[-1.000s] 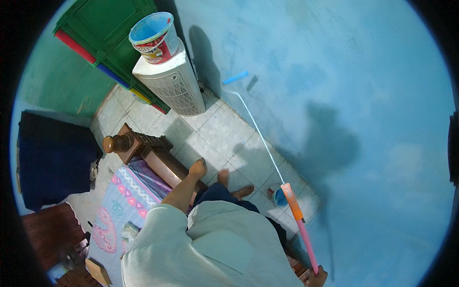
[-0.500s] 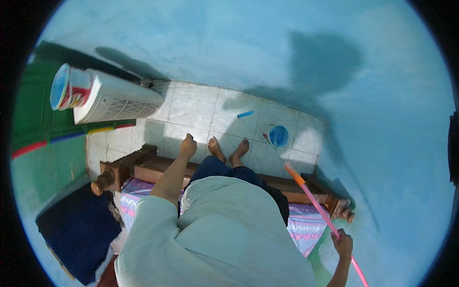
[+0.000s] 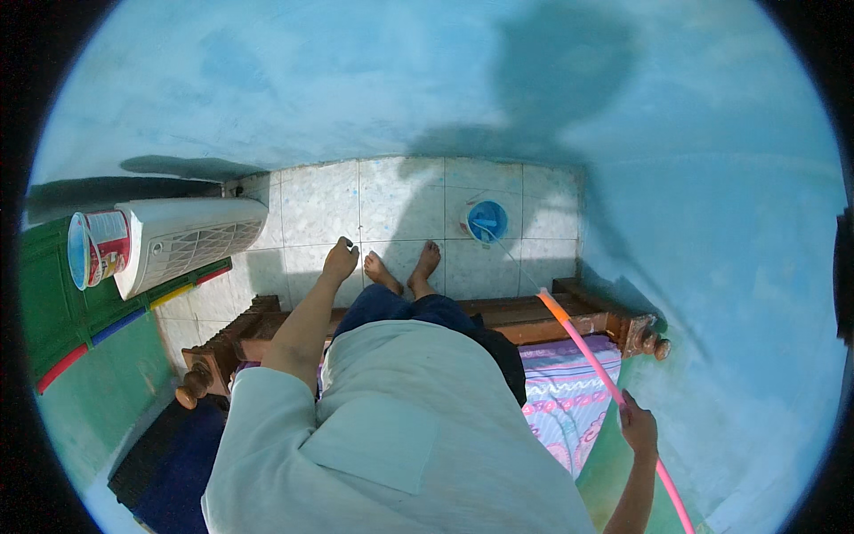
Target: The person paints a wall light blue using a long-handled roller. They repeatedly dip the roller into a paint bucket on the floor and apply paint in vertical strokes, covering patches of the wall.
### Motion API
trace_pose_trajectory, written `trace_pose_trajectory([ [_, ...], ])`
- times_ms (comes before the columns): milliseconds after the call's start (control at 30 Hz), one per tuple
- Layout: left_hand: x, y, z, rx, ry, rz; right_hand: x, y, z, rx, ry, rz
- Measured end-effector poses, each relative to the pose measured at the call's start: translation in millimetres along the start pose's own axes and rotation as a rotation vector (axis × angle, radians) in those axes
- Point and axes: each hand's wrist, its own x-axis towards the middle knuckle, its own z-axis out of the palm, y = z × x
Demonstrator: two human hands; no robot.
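In my right hand (image 3: 639, 425) is the pink pole (image 3: 594, 360) of a paint roller, with my fingers wrapped round it. Past an orange section (image 3: 553, 305), a thin wire frame runs on to the blue roller head (image 3: 486, 221). That head is inside a small blue bucket (image 3: 499, 210) on the floor, right of my feet. My left hand (image 3: 341, 260) hangs above the tiles left of my feet, fingers loosely bent and thumb a little apart, with nothing visible in it.
A white appliance with a grille (image 3: 191, 240) stands at left with a paint bucket (image 3: 100, 249) on it. Behind my legs runs a wooden bed frame (image 3: 525, 329) with a patterned sheet (image 3: 565, 392). A blue wall (image 3: 374, 98) rises ahead and continues at right (image 3: 756, 294).
The roller head has gone from above the floor tiles, left of the small bucket, into that bucket. My left hand's fingers have loosened slightly. The whole view has turned a little.
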Motion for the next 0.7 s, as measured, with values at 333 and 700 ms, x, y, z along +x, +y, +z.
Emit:
trace_pose_trajectory([
  [333, -4, -46, -15, 0.121, 0.007, 0.038, 59, -68, 90, 0.09, 0.005, 0.091],
  [700, 4, -46, -13, 0.088, -0.046, 0.047, 88, -121, 144, 0.093, -0.017, 0.168],
])
